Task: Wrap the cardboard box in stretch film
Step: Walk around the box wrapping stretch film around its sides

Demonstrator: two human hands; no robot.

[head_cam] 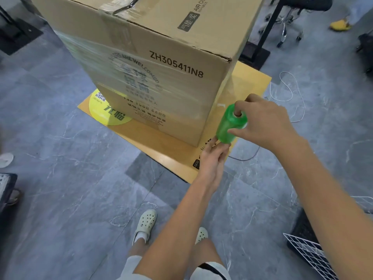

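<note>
Item: large brown cardboard box point(151, 57), printed "ZH305411N8", standing upright in the centre and upper half of the frame. Its top seam is taped.
- Clear stretch film point(129, 81) covers its lower faces in layers and blurs the print beneath; the upper band is bare.
- Green roll of stretch film point(230, 124), held nearly upright just beside the box's near corner, right of centre.
- Right hand point(262, 122): curled over the roll's top end, one finger in the core, thumb against the side.
- Left hand point(212, 158): below, fingers extended up against the roll's lower end; whether any enters the core cannot be told.
- Flat yellow-orange cardboard sheet point(161, 150) lies under the box and bears a round yellow sticker point(107, 112).
- Grey marbled floor tiles point(70, 178) lie all around.
- White cable point(290, 91) is looped at right.
- White wire grid basket point(310, 255) sits at lower right.
- Pale perforated clogs point(146, 223) are on the person's feet at bottom centre.
- Chrome chair base point(286, 27) stands at upper right.
</note>
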